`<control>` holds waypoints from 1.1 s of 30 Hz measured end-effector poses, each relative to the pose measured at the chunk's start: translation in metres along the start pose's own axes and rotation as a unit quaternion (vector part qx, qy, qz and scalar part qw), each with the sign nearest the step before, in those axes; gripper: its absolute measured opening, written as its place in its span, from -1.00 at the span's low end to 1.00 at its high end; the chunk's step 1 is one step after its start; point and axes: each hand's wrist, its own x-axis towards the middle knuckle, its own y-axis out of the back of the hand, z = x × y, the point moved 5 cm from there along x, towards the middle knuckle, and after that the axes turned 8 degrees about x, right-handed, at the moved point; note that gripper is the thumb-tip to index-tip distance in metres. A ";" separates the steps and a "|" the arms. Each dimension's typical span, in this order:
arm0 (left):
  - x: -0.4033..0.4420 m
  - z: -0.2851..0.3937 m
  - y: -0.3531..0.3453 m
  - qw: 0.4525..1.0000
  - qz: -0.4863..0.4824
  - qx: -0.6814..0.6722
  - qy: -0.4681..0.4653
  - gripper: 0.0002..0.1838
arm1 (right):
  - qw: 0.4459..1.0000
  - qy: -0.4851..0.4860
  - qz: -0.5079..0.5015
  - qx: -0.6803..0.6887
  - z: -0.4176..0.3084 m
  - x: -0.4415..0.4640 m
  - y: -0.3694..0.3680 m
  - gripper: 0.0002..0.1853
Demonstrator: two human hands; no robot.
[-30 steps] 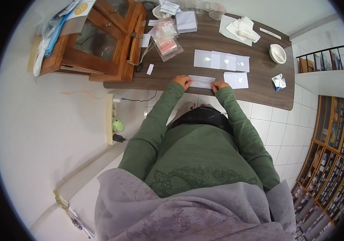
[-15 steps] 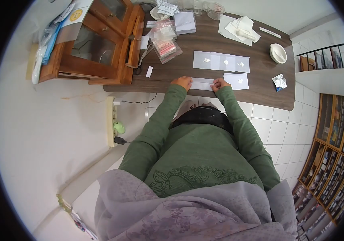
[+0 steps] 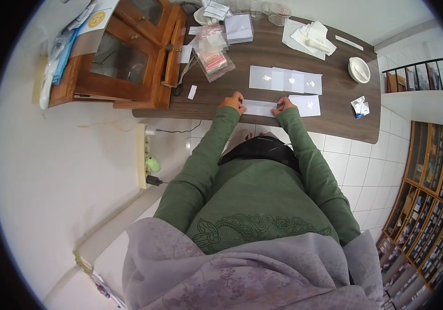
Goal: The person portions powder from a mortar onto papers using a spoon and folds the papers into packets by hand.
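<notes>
A folded white paper (image 3: pixel 260 108) lies near the table's front edge, gripped at its two ends. My left hand (image 3: pixel 233 102) is closed on its left end, and my right hand (image 3: pixel 284 106) pinches the right end. Just right of my right hand lies a flat white sheet (image 3: pixel 308 105) with a small heap of white powder (image 3: pixel 310 105) on it. Behind the folded paper, several overlapping white sheets (image 3: pixel 256 77) form a row, each bearing a small white powder heap (image 3: pixel 291 80).
A white mortar (image 3: pixel 359 70) and a torn foil packet (image 3: pixel 360 107) are at the right. Plastic bags (image 3: pixel 213 59), a paper stack (image 3: pixel 239 28) and crumpled tissue (image 3: pixel 313 39) lie farther back. A wooden cabinet (image 3: pixel 123 77) stands left; scissors lie beside it.
My left hand has shifted slightly, its fingers now raised more at the paper's left end. My right hand has moved only a little. The other things stay put.
</notes>
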 end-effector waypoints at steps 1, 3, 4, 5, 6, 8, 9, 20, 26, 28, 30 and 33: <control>0.001 -0.001 -0.001 1.000 -0.002 -0.011 0.005 -0.64 | 1.000 0.004 -0.002 -0.008 0.000 0.001 -0.001 -0.64; 0.004 -0.004 -0.003 1.000 -0.019 -0.018 0.017 -0.63 | 1.000 0.005 -0.007 -0.028 -0.001 0.001 -0.001 -0.64; 0.007 -0.005 -0.005 0.999 -0.034 -0.014 0.024 -0.62 | 0.999 0.004 -0.010 -0.040 -0.003 0.001 0.000 -0.64; 0.009 -0.007 -0.006 0.998 -0.048 -0.009 0.031 -0.62 | 0.999 0.002 -0.014 -0.051 -0.006 0.000 -0.001 -0.64; 0.009 -0.006 -0.005 0.998 -0.053 -0.003 0.037 -0.61 | 0.998 -0.002 -0.017 -0.054 -0.006 0.001 -0.001 -0.64; 0.011 -0.004 -0.003 0.997 -0.063 0.009 0.049 -0.60 | 0.998 -0.010 -0.021 -0.061 -0.006 0.003 -0.001 -0.63; 0.012 -0.005 -0.004 0.996 -0.068 0.007 0.051 -0.60 | 0.998 -0.009 -0.024 -0.065 -0.004 0.004 -0.001 -0.63; 0.025 -0.014 -0.010 0.991 -0.101 0.021 0.086 -0.56 | 0.993 0.001 -0.036 -0.115 -0.004 0.012 -0.001 -0.59; 0.027 -0.005 -0.007 0.995 -0.081 0.055 0.036 -0.56 | 0.988 -0.010 -0.056 -0.143 -0.021 0.008 0.005 -0.56; 0.026 0.000 -0.003 0.993 -0.081 0.079 0.040 -0.55 | 0.986 -0.019 -0.062 -0.156 -0.025 0.007 0.008 -0.55; 0.022 0.005 0.001 0.993 -0.071 0.091 0.034 -0.53 | 0.981 -0.013 -0.066 -0.180 -0.029 0.006 0.008 -0.55; 0.018 0.010 0.006 0.995 -0.040 0.092 0.001 -0.54 | 0.972 0.020 -0.065 -0.226 -0.037 0.006 0.006 -0.56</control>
